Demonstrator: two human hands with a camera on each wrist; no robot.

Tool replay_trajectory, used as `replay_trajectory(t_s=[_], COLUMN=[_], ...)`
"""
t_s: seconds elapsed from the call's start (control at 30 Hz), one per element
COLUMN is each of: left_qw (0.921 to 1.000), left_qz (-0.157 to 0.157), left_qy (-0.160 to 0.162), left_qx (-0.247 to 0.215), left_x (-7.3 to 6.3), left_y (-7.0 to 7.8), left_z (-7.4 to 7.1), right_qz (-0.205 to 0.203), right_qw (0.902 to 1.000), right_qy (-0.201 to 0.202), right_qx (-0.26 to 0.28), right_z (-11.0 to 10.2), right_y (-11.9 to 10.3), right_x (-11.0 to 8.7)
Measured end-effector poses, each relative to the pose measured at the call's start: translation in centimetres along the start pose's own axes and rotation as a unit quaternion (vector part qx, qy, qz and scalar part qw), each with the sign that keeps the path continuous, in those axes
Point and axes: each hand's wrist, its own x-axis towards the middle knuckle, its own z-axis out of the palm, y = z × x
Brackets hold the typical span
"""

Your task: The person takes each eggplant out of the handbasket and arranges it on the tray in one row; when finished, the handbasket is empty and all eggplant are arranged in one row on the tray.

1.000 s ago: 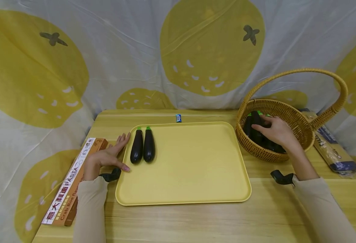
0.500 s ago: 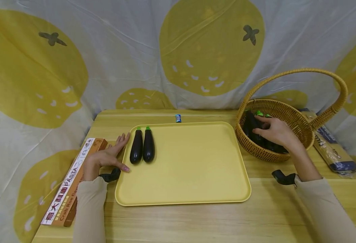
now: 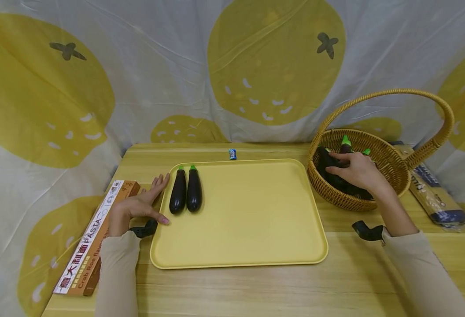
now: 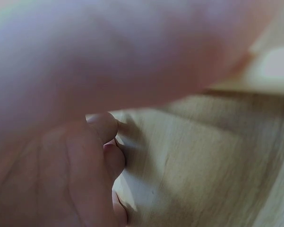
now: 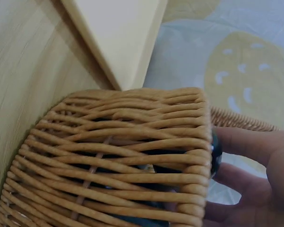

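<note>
Two dark eggplants (image 3: 178, 193) with green stems lie side by side at the left of the yellow tray (image 3: 256, 215). My left hand (image 3: 143, 204) rests at the tray's left edge, fingers spread and thumb on the rim. In the left wrist view the palm (image 4: 52, 175) fills much of the picture. My right hand (image 3: 357, 169) reaches into the wicker basket (image 3: 347, 202) at the right, where several eggplants lie. Its thumb and fingers pinch a dark eggplant (image 5: 216, 153) near the basket rim; the wicker and the hand hide most of it.
A pasta box (image 3: 90, 242) lies left of the tray, beside the left forearm. Behind the tray is a small blue packet (image 3: 233, 154). A plastic-wrapped package (image 3: 434, 198) sits right of the basket, whose tall handle (image 3: 399, 92) arches over it. A patterned curtain (image 3: 157, 66) hangs behind.
Inside the basket, the right hand has shifted the eggplants; one green stem now stands higher at the back, and the gripped one leans left. The left hand and tray stay put.
</note>
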Motion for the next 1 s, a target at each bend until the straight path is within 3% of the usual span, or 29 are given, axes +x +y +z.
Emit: replay_trajectory(t_s=[0.5,1.0], left_qw=[1.0,1.0], left_qz=[-0.001,-0.001], left_qy=[0.001,0.0], left_qx=[0.002,-0.001], left_x=[0.1,0.0], left_y=[-0.1,-0.1], left_z=[0.0,-0.1], right_qz=[0.022,0.023], right_qw=[0.9982,0.9919], right_qy=[-0.015,-0.008], right_qx=[0.053,0.125], right_z=[0.0,-1.8], right_y=[0.5,1.6], right_x=[-0.2,-3.8])
